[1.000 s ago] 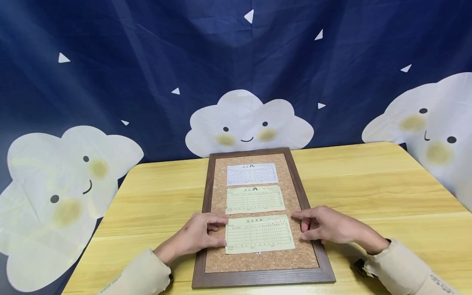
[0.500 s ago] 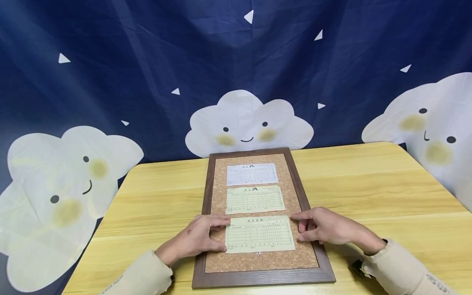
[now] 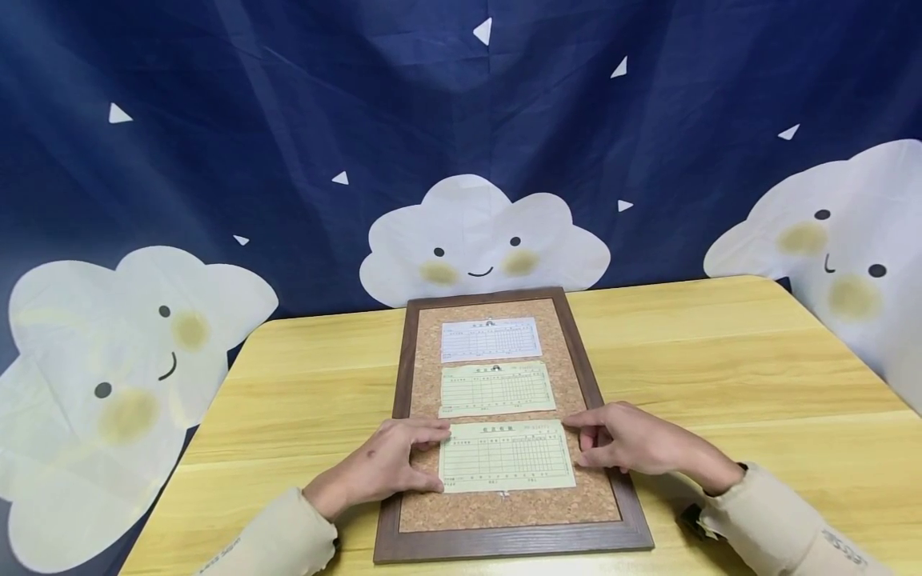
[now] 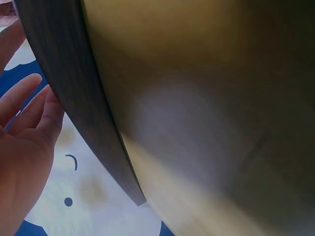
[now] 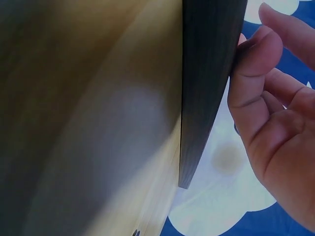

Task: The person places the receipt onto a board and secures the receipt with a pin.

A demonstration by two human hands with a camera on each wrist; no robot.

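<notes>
A pale green paper form [image 3: 504,458] lies lowest on a corkboard [image 3: 425,512] with a dark wooden frame. At its left edge, my left hand [image 3: 385,464] touches the upper corner with its fingertips, the thumb at the lower corner. Beside its right edge, my right hand [image 3: 634,440] has the forefinger stretched to the upper corner and the thumb just below; the other fingers bend inward. Higher up are another green form [image 3: 497,392] and a white form [image 3: 490,342], each with a dark clip or pin at its top. Both wrist views show mostly the frame's side [image 4: 74,83] and the hands.
The board lies on a light wooden table [image 3: 720,344], its far end close to a dark blue curtain [image 3: 302,96] printed with clouds. A small light pin-like piece [image 3: 504,494] shows at the lower form's bottom edge.
My left fingertips have shifted slightly right onto the lower form's corner. The right hand has edged left toward the form, whose lower edge sits very slightly higher.
</notes>
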